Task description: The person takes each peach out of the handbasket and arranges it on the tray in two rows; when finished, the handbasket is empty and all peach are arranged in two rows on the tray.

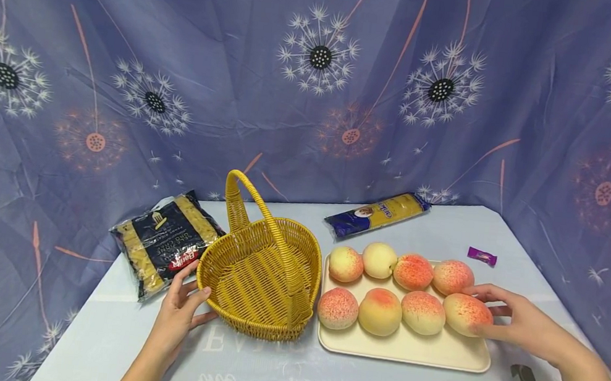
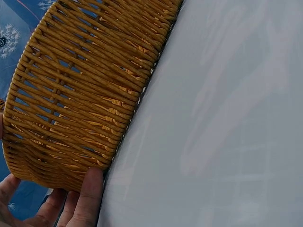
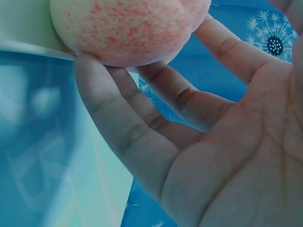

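My left hand [image 1: 178, 310] rests its fingertips against the left end of a yellow wicker basket [image 1: 247, 318] with a tall arched handle. Up close in the left wrist view, fingers [image 2: 90, 194] touch the basket's woven outer wall [image 2: 80, 90], low by the table. On the right, a cream tray [image 1: 406, 351] carries two rows of peaches. My right hand [image 1: 526, 325] grips the rightmost front peach [image 1: 466, 315], thumb on the near side and fingers round the far side. The same peach [image 3: 128, 30] sits between the fingers in the right wrist view, close over the tray's edge.
A dark pasta bag [image 1: 166, 241] lies left of the basket. Behind the tray are a blue and yellow pasta packet [image 1: 378, 215] and a small purple wrapped candy [image 1: 482, 256]. A dandelion-print curtain [image 1: 227, 83] hangs behind the white table [image 1: 263, 378].
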Demonstrator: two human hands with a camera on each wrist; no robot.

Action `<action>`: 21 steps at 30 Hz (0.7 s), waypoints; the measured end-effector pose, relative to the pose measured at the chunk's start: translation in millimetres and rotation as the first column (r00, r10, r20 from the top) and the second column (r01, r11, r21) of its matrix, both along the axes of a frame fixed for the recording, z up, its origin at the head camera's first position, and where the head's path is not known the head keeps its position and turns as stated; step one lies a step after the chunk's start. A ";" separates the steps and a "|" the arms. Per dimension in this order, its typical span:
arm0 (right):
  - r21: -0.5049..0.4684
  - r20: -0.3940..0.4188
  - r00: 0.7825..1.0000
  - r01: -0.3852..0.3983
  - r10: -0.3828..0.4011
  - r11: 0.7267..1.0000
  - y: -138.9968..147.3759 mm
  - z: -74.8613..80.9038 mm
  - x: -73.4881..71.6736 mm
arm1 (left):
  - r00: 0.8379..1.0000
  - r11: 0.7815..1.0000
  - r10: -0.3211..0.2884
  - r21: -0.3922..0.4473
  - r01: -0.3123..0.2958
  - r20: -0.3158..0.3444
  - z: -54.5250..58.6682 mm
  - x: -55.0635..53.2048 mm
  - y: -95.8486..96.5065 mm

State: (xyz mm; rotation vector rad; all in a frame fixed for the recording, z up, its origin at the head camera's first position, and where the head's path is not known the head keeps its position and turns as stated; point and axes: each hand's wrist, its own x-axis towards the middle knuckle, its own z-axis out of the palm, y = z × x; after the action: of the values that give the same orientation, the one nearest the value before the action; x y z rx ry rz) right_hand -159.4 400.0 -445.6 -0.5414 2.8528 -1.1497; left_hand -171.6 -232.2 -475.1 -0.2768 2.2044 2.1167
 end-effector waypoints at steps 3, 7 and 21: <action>-0.011 -0.019 1.000 -0.008 0.008 1.000 1.2 -2.6 -0.3 | 1.000 1.000 0.000 -0.001 0.000 0.000 0.1 0.1 -0.2; -0.020 -0.019 1.000 -0.014 0.014 1.000 3.1 -4.6 -0.5 | 1.000 1.000 -0.001 -0.003 0.001 -0.002 -0.3 0.0 -0.4; -0.026 -0.041 0.999 -0.024 0.023 0.999 3.0 -4.7 2.5 | 1.000 1.000 -0.002 -0.006 0.002 -0.008 -1.7 -0.9 -0.6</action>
State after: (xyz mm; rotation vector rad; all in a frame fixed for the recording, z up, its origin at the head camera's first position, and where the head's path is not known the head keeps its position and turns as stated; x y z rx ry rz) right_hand -156.9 403.0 -450.3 -0.6055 2.8609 -1.1875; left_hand -172.5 -232.7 -476.7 -0.2677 2.2152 2.1139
